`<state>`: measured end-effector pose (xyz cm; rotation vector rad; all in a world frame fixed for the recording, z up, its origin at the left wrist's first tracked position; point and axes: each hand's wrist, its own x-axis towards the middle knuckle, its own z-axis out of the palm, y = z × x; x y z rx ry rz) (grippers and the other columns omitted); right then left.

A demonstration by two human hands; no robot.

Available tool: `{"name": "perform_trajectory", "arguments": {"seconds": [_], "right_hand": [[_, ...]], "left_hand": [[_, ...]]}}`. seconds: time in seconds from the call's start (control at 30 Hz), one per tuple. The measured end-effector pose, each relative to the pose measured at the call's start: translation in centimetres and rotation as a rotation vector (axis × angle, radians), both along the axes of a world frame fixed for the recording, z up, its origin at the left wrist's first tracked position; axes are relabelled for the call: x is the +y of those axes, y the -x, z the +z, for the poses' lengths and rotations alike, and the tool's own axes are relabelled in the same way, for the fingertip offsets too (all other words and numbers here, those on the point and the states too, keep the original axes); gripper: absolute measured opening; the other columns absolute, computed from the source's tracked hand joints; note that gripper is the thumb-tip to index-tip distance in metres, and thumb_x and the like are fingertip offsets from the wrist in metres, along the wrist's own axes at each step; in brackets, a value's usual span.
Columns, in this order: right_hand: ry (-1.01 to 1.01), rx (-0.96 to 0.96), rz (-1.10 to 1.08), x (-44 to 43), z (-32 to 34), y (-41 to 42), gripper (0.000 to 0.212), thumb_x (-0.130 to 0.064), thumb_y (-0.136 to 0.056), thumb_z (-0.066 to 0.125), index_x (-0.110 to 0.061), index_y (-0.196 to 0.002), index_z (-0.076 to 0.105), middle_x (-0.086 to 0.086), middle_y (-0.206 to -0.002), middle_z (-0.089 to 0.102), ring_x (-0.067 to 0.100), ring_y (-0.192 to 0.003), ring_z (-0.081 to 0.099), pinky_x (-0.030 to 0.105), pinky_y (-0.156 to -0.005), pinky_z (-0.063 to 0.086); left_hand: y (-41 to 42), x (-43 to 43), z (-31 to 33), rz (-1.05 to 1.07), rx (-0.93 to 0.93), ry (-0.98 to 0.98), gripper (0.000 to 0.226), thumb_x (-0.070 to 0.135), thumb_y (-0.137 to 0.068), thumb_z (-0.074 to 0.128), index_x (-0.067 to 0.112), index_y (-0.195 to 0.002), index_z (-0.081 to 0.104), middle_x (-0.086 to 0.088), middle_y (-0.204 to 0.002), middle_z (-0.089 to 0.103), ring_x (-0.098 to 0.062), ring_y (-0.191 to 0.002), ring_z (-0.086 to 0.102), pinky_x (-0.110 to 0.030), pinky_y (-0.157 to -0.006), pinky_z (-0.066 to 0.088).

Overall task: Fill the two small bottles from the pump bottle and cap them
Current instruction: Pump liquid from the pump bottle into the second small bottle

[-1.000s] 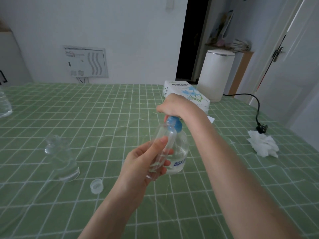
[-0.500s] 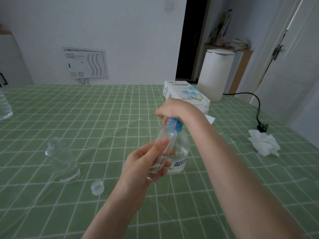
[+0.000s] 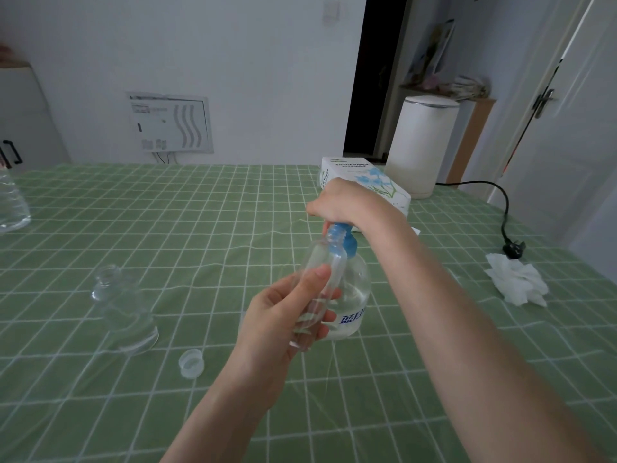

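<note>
A clear pump bottle (image 3: 354,295) with a blue collar stands on the green checked table (image 3: 207,222), partly full of clear liquid. My right hand (image 3: 340,203) is closed over its pump head, which is hidden under the palm. My left hand (image 3: 283,315) holds a small clear bottle (image 3: 320,272) tilted, its open mouth right at the blue pump neck. A second small clear bottle (image 3: 125,312) stands uncapped at the left. A small translucent cap (image 3: 191,362) lies on the table in front of it.
A tissue box (image 3: 374,177) sits just behind the pump bottle. A white cylindrical appliance (image 3: 422,145) with a black cord and plug (image 3: 514,248) is at the back right. A crumpled white tissue (image 3: 517,282) lies at the right. A large clear bottle (image 3: 10,202) stands at the far left.
Both hands and both bottles stay almost where they were; the small bottle's mouth remains at the pump. The view has shifted slightly.
</note>
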<state>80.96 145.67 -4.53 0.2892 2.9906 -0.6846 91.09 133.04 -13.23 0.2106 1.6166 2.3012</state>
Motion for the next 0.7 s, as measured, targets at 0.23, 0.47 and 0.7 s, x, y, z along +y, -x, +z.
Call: {"name": "perform_trajectory", "arguments": {"seconds": [0.23, 0.47, 0.7], "right_hand": [[0.07, -0.043, -0.001, 0.0, 0.0, 0.0, 0.031, -0.019, -0.093, 0.048, -0.006, -0.117, 0.062, 0.009, -0.113, 0.071, 0.021, -0.081, 0.057, 0.024, -0.057, 0.038], [0.105, -0.071, -0.012, -0.1, -1.0, -0.1, 0.028, -0.02, -0.093, 0.052, -0.005, -0.115, 0.06, 0.011, -0.114, 0.07, 0.024, -0.083, 0.058, 0.028, -0.066, 0.043], [0.093, -0.052, 0.007, 0.1, -0.7, -0.1, 0.03, -0.022, -0.094, 0.052, -0.006, -0.118, 0.06, 0.01, -0.112, 0.07, 0.024, -0.083, 0.059, 0.025, -0.061, 0.041]], "left_hand": [[0.1, 0.0, -0.2, -0.014, 0.005, 0.017, 0.037, 0.051, -0.065, 0.071, 0.02, -0.083, 0.078, -0.008, -0.081, 0.072, -0.009, -0.057, 0.059, -0.025, -0.06, 0.045], [0.0, -0.1, -0.4, -0.014, -0.015, 0.022, 0.036, 0.05, -0.064, 0.071, 0.019, -0.082, 0.078, -0.009, -0.081, 0.071, -0.009, -0.056, 0.058, -0.029, -0.062, 0.04], [0.1, -0.1, -0.2, -0.016, -0.011, 0.01, 0.04, 0.052, -0.061, 0.073, 0.019, -0.083, 0.078, -0.008, -0.08, 0.071, -0.009, -0.055, 0.058, -0.027, -0.06, 0.042]]}}
